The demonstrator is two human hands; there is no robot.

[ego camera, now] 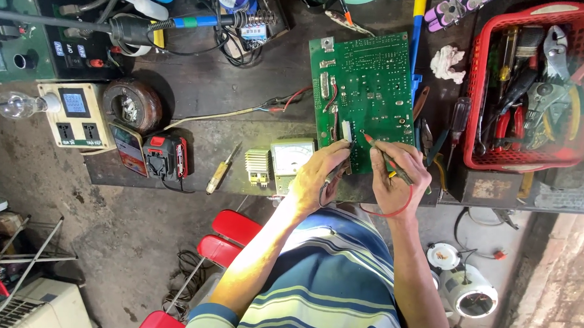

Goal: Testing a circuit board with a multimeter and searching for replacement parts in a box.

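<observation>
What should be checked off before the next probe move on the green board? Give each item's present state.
1. Red probe held in the right hand: ok, tip on the green circuit board.
2. Left hand holds the other probe: cannot tell, only a dark lead shows under the fingers.
3. Board flat on the bench: ok.
4. Analog meter in sight: ok, beside the left hand; needle reading cannot tell.
5. Red lead free of snags: ok, it loops below the right wrist.
6. Board unpowered: cannot tell.
</observation>
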